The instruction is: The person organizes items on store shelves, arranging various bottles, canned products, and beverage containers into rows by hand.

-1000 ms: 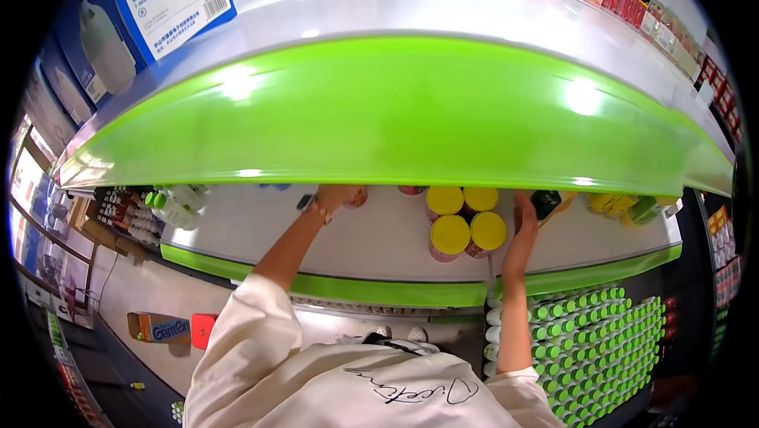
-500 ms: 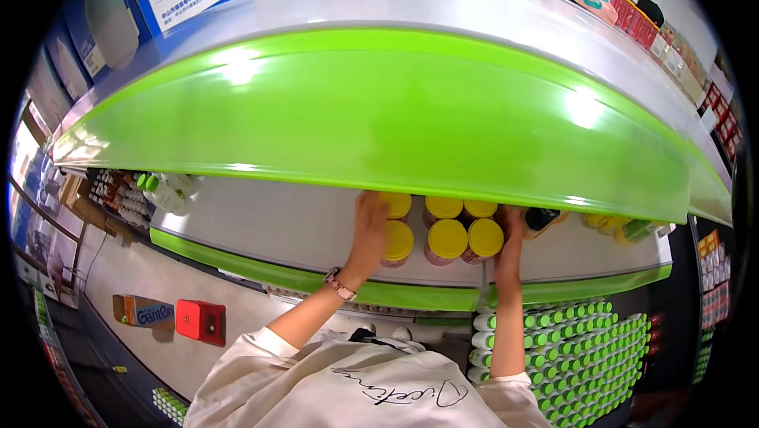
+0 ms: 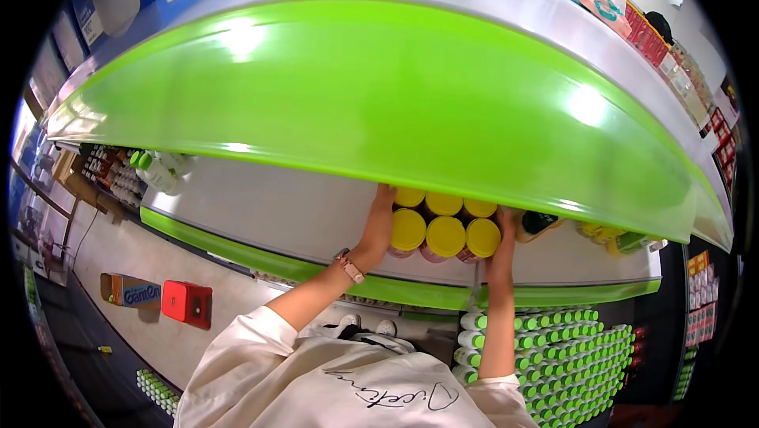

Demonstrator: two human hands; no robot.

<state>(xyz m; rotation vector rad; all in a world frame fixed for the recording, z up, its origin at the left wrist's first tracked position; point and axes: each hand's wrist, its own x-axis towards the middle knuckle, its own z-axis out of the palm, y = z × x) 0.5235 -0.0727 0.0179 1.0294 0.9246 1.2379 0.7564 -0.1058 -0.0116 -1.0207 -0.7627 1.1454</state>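
Several jars with yellow lids stand close together in two rows on the shelf under the green edge. My left hand lies along the left side of the group, touching the jars, its fingers stretched forward with the tips partly hidden by the green edge. On the opposite side my right hand rests flat against the rightmost jar, fingers also extended and partly hidden. The back row of jars is half covered by the green edge. Beside my right hand stands a dark-capped bottle.
The wide green shelf edge hangs above my hands. White bottles with green caps stand at the shelf's left end, yellow packages at its right. Below are rows of green-capped bottles, a red stool and a cardboard box.
My left hand has pushed the left jars rightward, closing the gap between them and the others. My right hand stays against the right side. The view has shifted slightly.
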